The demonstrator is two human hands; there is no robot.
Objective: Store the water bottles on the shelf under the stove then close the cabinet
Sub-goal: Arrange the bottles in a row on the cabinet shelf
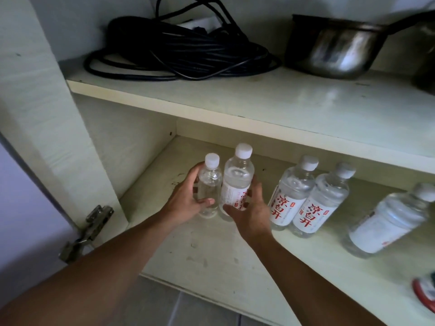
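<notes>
On the lower cabinet shelf, my left hand wraps a small clear unlabelled water bottle with a white cap. My right hand grips a taller labelled water bottle right beside it; both stand upright and touch each other. To the right stand two more labelled bottles with red characters, side by side. A further bottle stands apart at the far right.
The upper shelf holds a coil of black cable and a steel pot. A metal door hinge sits on the left cabinet wall. A red-rimmed object shows at the right edge. Grey floor tiles lie below.
</notes>
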